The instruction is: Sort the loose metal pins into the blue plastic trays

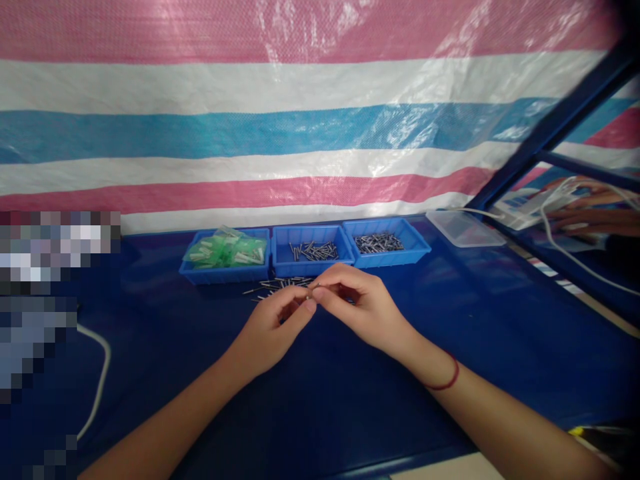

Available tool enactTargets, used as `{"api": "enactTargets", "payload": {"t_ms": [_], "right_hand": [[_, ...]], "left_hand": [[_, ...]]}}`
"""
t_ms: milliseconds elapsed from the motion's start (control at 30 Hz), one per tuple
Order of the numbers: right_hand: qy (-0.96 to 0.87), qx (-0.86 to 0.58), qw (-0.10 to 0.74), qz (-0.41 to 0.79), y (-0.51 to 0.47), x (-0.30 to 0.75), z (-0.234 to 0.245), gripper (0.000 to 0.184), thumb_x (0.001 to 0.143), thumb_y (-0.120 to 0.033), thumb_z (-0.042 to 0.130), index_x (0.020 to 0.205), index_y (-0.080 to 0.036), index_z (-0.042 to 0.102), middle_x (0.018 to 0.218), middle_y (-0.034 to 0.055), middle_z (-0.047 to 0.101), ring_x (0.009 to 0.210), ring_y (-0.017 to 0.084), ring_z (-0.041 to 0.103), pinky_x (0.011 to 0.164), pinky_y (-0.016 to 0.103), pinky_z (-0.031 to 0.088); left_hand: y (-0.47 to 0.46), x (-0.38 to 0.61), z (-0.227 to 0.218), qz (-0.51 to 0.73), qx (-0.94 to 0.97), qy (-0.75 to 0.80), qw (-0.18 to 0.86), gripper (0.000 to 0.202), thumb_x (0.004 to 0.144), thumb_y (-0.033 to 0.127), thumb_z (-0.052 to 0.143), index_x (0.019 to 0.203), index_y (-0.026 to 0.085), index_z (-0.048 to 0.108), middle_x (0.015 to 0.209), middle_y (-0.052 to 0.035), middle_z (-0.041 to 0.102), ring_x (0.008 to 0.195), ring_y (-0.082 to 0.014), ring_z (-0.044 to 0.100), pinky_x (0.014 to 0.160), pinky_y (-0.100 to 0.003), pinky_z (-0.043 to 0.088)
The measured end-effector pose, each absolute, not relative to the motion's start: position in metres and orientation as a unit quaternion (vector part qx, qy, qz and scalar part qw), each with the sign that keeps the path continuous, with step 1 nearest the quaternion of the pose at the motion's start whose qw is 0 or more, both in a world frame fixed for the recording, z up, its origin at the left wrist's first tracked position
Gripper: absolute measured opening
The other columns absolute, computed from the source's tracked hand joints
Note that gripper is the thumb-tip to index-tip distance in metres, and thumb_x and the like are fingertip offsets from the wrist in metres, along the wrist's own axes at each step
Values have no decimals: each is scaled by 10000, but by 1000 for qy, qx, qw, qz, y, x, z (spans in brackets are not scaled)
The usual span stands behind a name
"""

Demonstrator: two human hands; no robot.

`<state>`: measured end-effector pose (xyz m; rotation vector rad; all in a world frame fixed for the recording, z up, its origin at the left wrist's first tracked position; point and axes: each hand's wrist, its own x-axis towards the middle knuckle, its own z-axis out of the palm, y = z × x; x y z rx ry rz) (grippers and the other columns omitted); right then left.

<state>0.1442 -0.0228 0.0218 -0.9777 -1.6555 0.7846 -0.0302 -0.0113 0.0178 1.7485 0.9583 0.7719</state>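
Observation:
My left hand (277, 320) and my right hand (357, 303) meet over the blue table (320, 393), fingertips pinched together on a small metal pin (314, 287). Both hands are closed in a pinch. Just behind them a loose scatter of metal pins (273, 287) lies on the table. Three blue bins stand in a row beyond: the left bin (225, 257) holds green plastic bags, the middle bin (313, 253) holds metal pins, the right bin (385, 243) holds more small metal parts. A red string circles my right wrist.
A clear plastic lid or tray (465, 228) lies at the back right. A white cable (97, 373) curves at the left by a blurred patch. A striped tarp (300, 133) hangs behind. Beyond a blue frame bar (550, 127) at right, another person's hands (590, 213) hold something white.

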Motion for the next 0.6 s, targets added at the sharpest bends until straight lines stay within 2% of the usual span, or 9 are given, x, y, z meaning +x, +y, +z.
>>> {"api": "enactTargets", "payload": {"t_ms": [67,267,600], "right_hand": [[-690,-405,504,324,-23,145,22,83,847,-224,605,854,-196,684,845,56,671,781,167,628,612,284,490],[-680,-430,497,326,-21,146,20,93,840,-233,606,858,-186,683,852,62,676,755,162,615,604,279,469],[-704,-441,457,317,-17,148,18,114,836,-216,596,871,-181,698,827,54,674,681,143,578,572,270,421]], "left_hand": [[-11,-30,16,325,708,404,480,193,878,341,545,941,181,633,680,31,552,594,-103,479,554,-215,375],[-8,-31,15,350,692,423,469,181,857,330,572,917,168,626,676,31,555,583,-97,481,534,-205,365],[-8,-34,9,393,678,441,438,164,850,332,595,925,187,603,822,4,628,642,-103,536,564,-205,403]]}}
